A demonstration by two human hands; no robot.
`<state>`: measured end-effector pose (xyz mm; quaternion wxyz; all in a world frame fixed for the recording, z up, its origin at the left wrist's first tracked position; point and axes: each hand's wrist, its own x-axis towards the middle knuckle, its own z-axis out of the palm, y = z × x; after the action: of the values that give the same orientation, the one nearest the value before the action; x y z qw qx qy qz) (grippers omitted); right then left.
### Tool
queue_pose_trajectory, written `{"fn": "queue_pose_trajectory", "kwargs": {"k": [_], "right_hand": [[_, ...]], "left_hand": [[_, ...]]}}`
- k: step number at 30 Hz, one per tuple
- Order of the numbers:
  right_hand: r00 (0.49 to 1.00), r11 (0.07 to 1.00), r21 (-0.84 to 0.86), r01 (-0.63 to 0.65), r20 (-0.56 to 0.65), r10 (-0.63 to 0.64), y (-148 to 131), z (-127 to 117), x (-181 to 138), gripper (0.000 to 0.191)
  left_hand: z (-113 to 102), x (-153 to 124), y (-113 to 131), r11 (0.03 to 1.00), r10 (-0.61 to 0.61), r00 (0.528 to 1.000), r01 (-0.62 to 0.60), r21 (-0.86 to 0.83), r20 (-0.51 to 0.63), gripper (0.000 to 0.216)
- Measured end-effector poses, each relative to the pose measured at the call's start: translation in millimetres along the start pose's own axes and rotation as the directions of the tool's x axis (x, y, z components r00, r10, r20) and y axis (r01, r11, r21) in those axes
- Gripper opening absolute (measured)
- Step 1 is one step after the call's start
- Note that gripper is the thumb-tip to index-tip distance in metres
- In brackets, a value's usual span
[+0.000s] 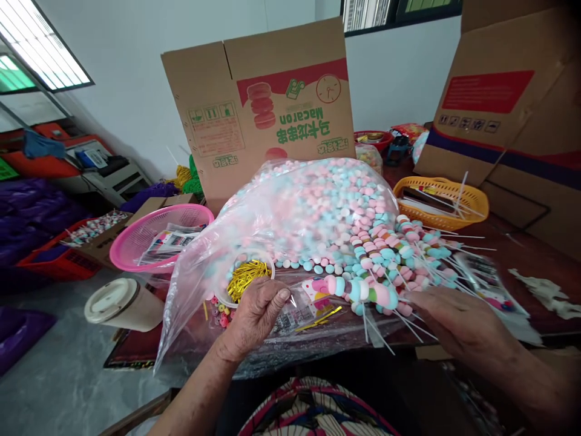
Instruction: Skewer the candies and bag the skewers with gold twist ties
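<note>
My right hand (458, 321) grips the stick end of a marshmallow skewer (358, 290), whose pink, blue, white and green pieces point left towards my other hand. My left hand (261, 306) is closed in a pinch; a small pale, pointed bit shows at the thumb, too little to name. Just behind it stands a white tub (221, 289) of gold twist ties (249, 278). A few loose gold ties (320, 320) lie between my hands on printed clear packets (290, 320). More marshmallow skewers (394, 248) are piled behind my right hand, sticks pointing right.
A large clear bag of pastel marshmallows (313, 200) fills the table's middle. Around it are a pink basket (118, 251) with packets, a lidded cup (122, 303), a yellow basket (479, 203) and open cartons (290, 91). Printed bags (494, 297) lie at right.
</note>
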<state>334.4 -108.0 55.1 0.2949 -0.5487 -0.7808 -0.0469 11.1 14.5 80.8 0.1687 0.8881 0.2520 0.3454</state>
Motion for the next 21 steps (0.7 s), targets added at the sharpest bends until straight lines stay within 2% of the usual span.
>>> {"fn": "queue_pose_trajectory", "kwargs": {"k": [3,7,9,11,13,15,21], "right_hand": [[0.998,0.999,0.054,-0.005,0.063,0.002,5,-1,-7,0.024],[0.997,0.994,0.113,0.006,0.075,-0.015,2,2,-9,0.024],[0.991,0.990,0.143,-0.013,0.135,-0.007,-4,5,-7,0.022],[0.975,0.978,0.190,-0.090,0.219,0.047,-12,11,-5,0.025],[0.964,0.958,0.220,-0.184,0.229,0.133,-19,18,-5,0.028],[0.960,0.940,0.234,-0.249,0.184,0.209,-22,26,-7,0.028],[0.938,0.928,0.207,-0.311,0.226,0.264,-24,36,-16,0.027]], "left_hand": [[-2,0,0,1.000,0.019,0.994,-0.019,-0.004,0.106,0.029],[-3,11,-1,0.996,0.051,0.970,-0.066,0.054,0.237,0.035],[-2,21,-1,0.987,0.066,0.957,-0.105,0.125,0.282,0.036],[-1,32,-3,0.963,0.078,0.942,-0.156,0.219,0.327,0.036],[-1,41,-5,0.936,0.076,0.932,-0.188,0.296,0.353,0.036],[-3,46,-8,0.934,0.061,0.929,-0.182,0.309,0.364,0.038],[-5,43,-15,0.957,0.073,0.911,-0.178,0.228,0.405,0.038]]}}
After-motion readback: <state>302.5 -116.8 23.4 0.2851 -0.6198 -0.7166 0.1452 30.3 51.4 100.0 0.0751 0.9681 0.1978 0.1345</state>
